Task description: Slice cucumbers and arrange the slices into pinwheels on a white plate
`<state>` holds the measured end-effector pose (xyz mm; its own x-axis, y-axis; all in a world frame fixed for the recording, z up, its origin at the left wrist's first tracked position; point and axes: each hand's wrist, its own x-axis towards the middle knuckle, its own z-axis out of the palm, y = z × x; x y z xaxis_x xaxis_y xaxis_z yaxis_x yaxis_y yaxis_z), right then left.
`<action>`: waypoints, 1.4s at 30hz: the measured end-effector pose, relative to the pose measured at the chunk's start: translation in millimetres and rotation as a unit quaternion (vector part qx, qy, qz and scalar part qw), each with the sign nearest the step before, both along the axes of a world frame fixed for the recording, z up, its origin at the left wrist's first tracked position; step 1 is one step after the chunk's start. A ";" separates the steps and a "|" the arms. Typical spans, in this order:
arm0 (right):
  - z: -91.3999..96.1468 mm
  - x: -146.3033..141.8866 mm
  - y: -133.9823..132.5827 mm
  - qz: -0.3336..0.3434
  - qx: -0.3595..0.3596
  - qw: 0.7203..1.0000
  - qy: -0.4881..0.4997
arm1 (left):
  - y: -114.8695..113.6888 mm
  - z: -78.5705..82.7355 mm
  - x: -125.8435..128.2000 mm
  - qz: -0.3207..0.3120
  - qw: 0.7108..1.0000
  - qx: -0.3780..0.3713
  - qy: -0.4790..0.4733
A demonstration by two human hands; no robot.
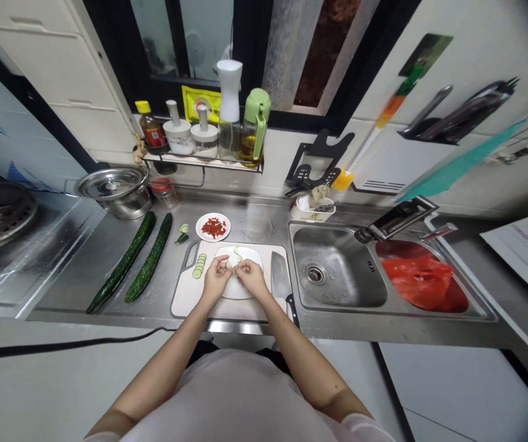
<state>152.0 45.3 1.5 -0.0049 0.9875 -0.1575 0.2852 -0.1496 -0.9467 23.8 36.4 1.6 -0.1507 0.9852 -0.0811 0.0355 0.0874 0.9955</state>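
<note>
Over a white plate (235, 293), my left hand (217, 276) and my right hand (252, 277) meet with fingertips pinched on a small pale cucumber slice (229, 264), partly covered by the fingers. Thin cucumber slices (238, 251) lie on the plate's far side. The plate rests on a light cutting board (185, 302) with a grey handle. On the board's left, an overlapping row of cucumber slices (199, 266) lies flat. A knife (280, 276) with a broad blade lies along the right side, its dark handle towards me.
Two whole cucumbers (123, 261) lie left of the board. Behind it stands a dish of small red pieces (213, 228), with cucumber ends (182, 237) beside it. A lidded steel pot (128, 199) is back left. The sink (340, 270) is right, a red bag (418, 279) in its second basin.
</note>
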 end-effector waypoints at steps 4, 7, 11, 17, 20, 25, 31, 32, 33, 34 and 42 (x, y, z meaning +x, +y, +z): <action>-1.8 9.1 8.7 0.022 0.049 0.994 -0.093 | 10.7 -7.3 2.4 -0.010 0.998 -0.018 0.053; 0.2 14.8 16.3 0.056 0.063 0.983 -0.162 | 19.7 -10.3 3.4 -0.016 0.991 -0.040 0.124; 2.8 19.4 28.1 0.076 0.075 0.962 -0.250 | 30.3 -8.3 4.3 -0.022 0.972 -0.076 0.223; 0.5 21.1 48.4 0.104 0.076 0.936 -0.328 | 45.7 -0.6 7.3 -0.042 0.928 -0.102 0.355; -2.6 21.3 57.4 0.125 0.078 0.922 -0.358 | 53.1 -1.3 10.0 -0.044 0.913 -0.110 0.390; -7.2 22.5 67.5 0.149 0.086 0.902 -0.397 | 61.4 -5.8 13.5 -0.047 0.896 -0.118 0.425; -8.5 21.9 74.0 0.165 0.071 0.884 -0.432 | 66.4 -5.3 15.4 -0.059 0.885 -0.118 0.447; -8.4 21.6 74.8 0.168 0.068 0.881 -0.437 | 66.9 -5.1 15.7 -0.061 0.883 -0.119 0.449; -8.2 21.4 75.6 0.171 0.065 0.878 -0.442 | 67.4 -5.1 16.0 -0.062 0.881 -0.120 0.453; -8.0 21.1 76.2 0.175 0.062 0.876 -0.446 | 67.8 -5.3 16.1 -0.062 0.880 -0.121 0.456; -9.8 19.7 78.7 0.199 0.059 0.859 -0.468 | 70.1 -7.3 15.3 -0.060 0.876 -0.117 0.463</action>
<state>171.7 123.9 -8.3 -0.2729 0.9460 -0.1748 0.9355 0.2185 -0.2777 39.2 106.4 -5.7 -0.1545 0.9714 -0.1806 0.8421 0.2251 0.4901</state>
